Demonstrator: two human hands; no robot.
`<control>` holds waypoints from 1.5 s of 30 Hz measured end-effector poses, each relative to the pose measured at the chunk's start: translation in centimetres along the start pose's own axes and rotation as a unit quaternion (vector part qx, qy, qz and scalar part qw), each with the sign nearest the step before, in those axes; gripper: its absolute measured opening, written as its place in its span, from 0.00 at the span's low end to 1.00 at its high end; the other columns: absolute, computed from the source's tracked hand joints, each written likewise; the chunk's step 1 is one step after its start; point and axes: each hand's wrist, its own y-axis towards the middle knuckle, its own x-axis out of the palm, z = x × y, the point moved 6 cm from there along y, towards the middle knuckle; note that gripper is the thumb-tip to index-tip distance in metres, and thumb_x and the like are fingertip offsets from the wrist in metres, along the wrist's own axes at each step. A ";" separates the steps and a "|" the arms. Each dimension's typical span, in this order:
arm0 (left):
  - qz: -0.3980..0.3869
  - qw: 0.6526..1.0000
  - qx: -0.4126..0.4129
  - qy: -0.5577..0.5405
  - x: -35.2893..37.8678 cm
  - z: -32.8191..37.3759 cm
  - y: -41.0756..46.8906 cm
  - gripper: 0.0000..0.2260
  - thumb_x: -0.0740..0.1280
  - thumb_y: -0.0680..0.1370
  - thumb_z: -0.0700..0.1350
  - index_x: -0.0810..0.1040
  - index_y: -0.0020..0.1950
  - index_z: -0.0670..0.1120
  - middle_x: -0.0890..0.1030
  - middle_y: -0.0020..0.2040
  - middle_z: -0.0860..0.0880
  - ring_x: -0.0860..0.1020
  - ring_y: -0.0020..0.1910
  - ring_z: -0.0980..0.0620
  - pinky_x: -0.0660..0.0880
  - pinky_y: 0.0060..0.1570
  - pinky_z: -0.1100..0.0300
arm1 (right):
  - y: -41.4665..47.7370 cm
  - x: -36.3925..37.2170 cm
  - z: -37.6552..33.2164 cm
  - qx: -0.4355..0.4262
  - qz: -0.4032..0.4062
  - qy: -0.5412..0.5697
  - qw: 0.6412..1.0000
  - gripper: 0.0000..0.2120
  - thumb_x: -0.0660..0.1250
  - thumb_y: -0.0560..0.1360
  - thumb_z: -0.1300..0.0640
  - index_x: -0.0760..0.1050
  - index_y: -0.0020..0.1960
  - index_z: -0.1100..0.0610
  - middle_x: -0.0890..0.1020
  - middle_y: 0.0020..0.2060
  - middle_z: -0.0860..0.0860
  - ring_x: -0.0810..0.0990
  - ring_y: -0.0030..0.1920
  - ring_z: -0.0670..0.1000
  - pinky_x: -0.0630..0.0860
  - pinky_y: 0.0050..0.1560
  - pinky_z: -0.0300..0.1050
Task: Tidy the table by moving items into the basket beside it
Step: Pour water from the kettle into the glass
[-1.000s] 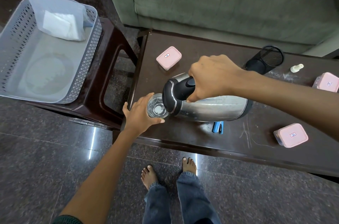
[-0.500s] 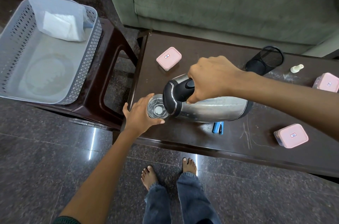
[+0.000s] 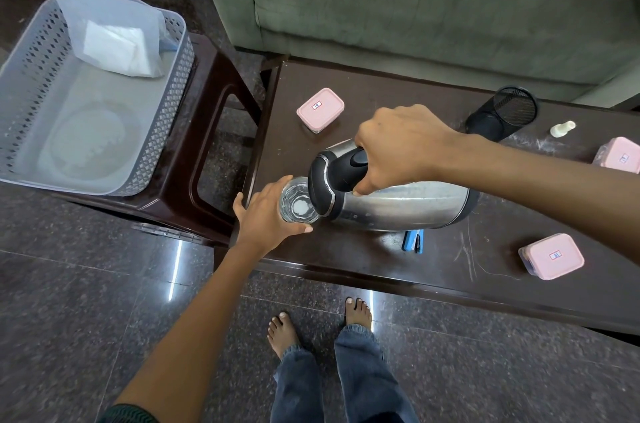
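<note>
**Pour unchanged, tidying stalled**

Nothing has shifted in the last second. The right hand (image 3: 398,148) stays curled round the tipped kettle (image 3: 398,207) handle, and the left hand (image 3: 266,214) wraps the glass (image 3: 298,204) at its spout. The basket (image 3: 168,107), well left of the kettle, gets neither yet.

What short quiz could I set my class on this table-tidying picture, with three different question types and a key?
1. True or false: the right hand grips the steel jug by its black handle.
2. What does the left hand hold? A) a spoon B) a glass C) a book
3. How many pink boxes lie on the table?
Key: 1 true; 2 B; 3 three.
</note>
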 end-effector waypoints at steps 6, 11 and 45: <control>-0.001 1.000 0.000 -0.004 -0.1 0.1 -0.1 0.42 0.76 0.62 0.60 0.61 0.71 0.57 0.71 0.67 0.55 0.69 0.67 0.51 0.44 0.70 0.40 | -0.1 -0.1 0.1 -0.002 0.004 0.000 1.000 0.22 0.71 0.64 0.43 0.63 0.33 0.55 0.61 0.27 0.48 0.68 0.35 0.57 0.56 0.27 0.40; -0.001 1.000 0.000 0.008 -0.3 0.3 -0.1 0.42 0.76 0.62 0.60 0.61 0.72 0.56 0.71 0.67 0.54 0.69 0.67 0.50 0.44 0.71 0.40 | 0.0 -0.2 0.0 -0.004 0.003 -0.002 1.000 0.20 0.71 0.64 0.42 0.65 0.35 0.56 0.62 0.27 0.48 0.68 0.34 0.58 0.56 0.27 0.40; 0.000 1.000 0.003 0.023 -0.6 0.7 -0.3 0.40 0.75 0.63 0.60 0.61 0.71 0.57 0.73 0.66 0.55 0.69 0.68 0.49 0.47 0.71 0.39 | -0.8 -1.2 -0.5 -0.004 0.026 -0.011 1.000 0.21 0.71 0.65 0.42 0.63 0.33 0.55 0.60 0.27 0.48 0.67 0.34 0.57 0.56 0.27 0.40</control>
